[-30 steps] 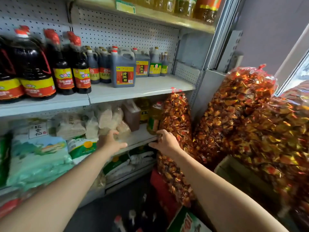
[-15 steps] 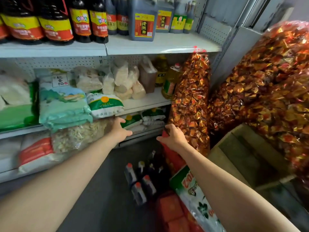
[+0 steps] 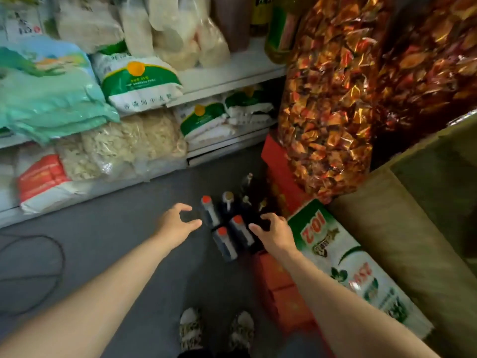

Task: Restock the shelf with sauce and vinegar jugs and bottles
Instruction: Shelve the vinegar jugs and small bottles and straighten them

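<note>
Several dark sauce bottles stand in a cluster on the grey floor. Three of them have red caps: one at the left (image 3: 209, 213), one at the front (image 3: 225, 244) and one at the right (image 3: 241, 229). Darker bottles with pale caps (image 3: 228, 200) stand behind them. My left hand (image 3: 175, 223) hovers just left of the cluster, fingers and thumb spread in a loose curve, holding nothing. My right hand (image 3: 273, 233) hovers over the cluster's right side, fingers curved and empty. The shelf (image 3: 232, 73) with its bags rises behind.
Bags of flour and grain (image 3: 139, 81) fill the lower shelves. A big sack of wrapped candy (image 3: 327, 99) leans at the right above red cartons (image 3: 278, 164). A green and white sack (image 3: 348, 262) and a cardboard box (image 3: 402, 228) lie right. A black cable (image 3: 51, 254) loops left.
The view has tilted down from the jug shelf to the floor. Both hands have dropped from shelf height to the bottles on the floor.
</note>
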`<move>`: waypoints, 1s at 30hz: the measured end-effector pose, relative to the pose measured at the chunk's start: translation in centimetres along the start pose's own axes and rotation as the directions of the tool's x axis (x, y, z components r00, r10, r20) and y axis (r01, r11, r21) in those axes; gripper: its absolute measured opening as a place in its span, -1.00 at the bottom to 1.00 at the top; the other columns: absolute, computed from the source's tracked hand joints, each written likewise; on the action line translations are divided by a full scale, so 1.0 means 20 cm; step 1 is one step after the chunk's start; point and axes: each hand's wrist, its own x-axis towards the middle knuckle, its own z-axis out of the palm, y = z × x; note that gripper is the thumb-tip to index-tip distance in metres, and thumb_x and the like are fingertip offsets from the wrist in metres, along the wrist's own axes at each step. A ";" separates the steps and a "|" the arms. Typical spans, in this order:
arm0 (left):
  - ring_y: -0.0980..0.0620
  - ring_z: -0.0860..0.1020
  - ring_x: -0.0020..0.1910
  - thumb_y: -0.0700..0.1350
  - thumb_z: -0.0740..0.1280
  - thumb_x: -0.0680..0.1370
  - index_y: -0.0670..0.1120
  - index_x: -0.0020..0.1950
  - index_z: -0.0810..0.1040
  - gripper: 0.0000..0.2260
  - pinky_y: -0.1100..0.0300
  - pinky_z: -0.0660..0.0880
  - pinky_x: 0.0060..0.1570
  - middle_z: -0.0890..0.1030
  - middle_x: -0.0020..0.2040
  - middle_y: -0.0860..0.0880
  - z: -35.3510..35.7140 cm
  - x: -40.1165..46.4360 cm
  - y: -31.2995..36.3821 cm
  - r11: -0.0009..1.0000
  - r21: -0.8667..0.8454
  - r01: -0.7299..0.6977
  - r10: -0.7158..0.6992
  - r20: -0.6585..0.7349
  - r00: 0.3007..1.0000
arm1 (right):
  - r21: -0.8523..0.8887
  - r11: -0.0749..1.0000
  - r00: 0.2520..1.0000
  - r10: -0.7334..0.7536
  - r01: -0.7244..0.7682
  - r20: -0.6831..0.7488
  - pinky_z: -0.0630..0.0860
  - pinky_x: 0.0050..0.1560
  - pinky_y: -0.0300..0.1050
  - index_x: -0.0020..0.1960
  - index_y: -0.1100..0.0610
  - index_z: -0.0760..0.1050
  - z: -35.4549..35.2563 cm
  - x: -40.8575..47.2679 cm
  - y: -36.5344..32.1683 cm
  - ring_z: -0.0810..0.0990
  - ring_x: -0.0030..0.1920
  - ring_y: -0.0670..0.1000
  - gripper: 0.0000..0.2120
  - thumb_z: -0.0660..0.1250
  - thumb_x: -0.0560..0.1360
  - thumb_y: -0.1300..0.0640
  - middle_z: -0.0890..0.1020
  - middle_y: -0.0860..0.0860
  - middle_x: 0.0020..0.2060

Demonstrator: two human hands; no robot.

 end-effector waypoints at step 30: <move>-0.06 0.48 0.32 0.15 0.53 0.40 -0.03 0.58 0.25 -0.16 0.01 0.39 0.37 0.46 0.38 -0.15 1.38 1.37 -1.34 0.970 0.089 -0.227 0.206 0.203 0.957 | 0.454 0.886 0.994 0.062 -0.097 0.091 0.40 0.09 -0.29 -0.24 0.10 0.56 1.73 0.94 1.21 0.48 0.14 -0.28 -0.76 0.57 0.40 0.00 0.52 -0.14 0.17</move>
